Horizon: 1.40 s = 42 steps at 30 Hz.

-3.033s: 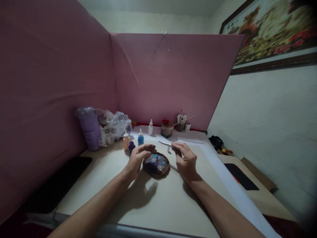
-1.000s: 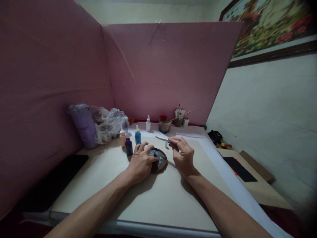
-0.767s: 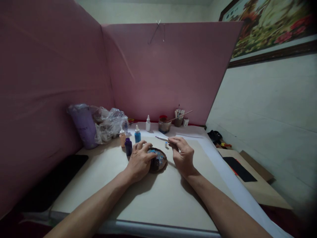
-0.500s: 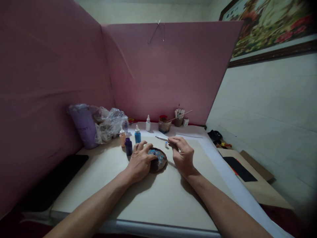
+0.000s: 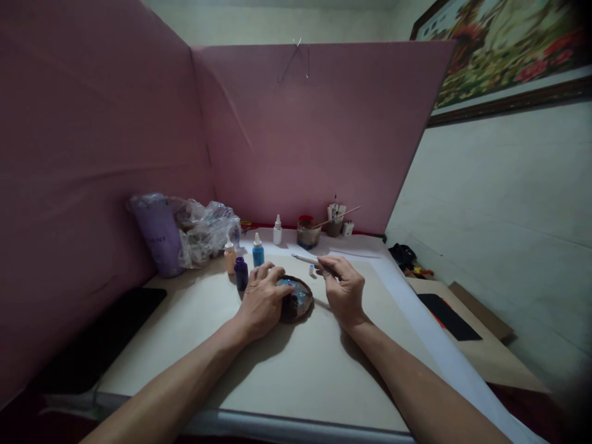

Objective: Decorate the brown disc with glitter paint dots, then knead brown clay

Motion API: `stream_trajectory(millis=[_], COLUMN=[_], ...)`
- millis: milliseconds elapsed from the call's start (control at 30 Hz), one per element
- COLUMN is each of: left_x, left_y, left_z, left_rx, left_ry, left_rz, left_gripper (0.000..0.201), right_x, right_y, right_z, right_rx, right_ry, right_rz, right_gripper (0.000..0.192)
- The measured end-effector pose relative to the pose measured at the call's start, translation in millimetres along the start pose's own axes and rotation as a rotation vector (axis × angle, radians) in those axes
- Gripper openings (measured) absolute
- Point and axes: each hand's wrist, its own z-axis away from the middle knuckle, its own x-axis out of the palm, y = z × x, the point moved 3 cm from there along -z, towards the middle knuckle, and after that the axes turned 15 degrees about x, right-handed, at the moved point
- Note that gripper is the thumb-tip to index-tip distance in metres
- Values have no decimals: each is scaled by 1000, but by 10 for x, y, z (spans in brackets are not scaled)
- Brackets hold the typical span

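Head view takes in a pink fabric partition wrapped round two sides of a pale table, with a framed picture on the wall to the right. At the back left stand a purple cup and a crumpled plastic bag; further right a paint-stained jar holds a brush. Near the table's middle lies a dark painted stone with blue and pale dots. Left hand rests on its left side, fingers curled over the top. Right hand, just beside the stone, pinches a thin white tool, possibly a dotting stylus, its tip pointing left. Behind the stone stand orange, blue, dark purple and white bottles.
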Motion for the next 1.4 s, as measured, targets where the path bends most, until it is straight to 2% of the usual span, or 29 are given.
stream_trajectory(millis=[133, 267, 500, 667, 867, 1067, 1233, 1400], left_x=[-60, -79, -69, -59, -45, -30, -30, -67], left_y=[-40, -65, -71, -62, -62, -47, -56, -76], left_z=[6, 8, 4, 3, 2, 15, 24, 27], left_rx=[-132, -209, -231, -222, -227, -175, -206, -268], left_ry=[77, 132, 123, 91, 87, 94, 99, 111], left_rz=[-12, 12, 13, -47, -122, -256, -286, -189], left_gripper=[42, 55, 66, 63, 58, 53, 49, 49], right_x=[9, 11, 19, 26, 26, 30, -2, -28], right_y=[46, 70, -6, -68, -68, -68, -49, 14], right_z=[-7, -9, 2, 16, 22, 36, 27, -10], right_rx=[75, 55, -28, -90, -91, -79, -32, 62], right_ry=[-16, -29, -84, -110, -117, -131, -76, -45], right_rz=[-63, -99, -91, -57, -49, -66, -89, -128], right_gripper=[14, 16, 19, 19, 18, 19, 20, 18])
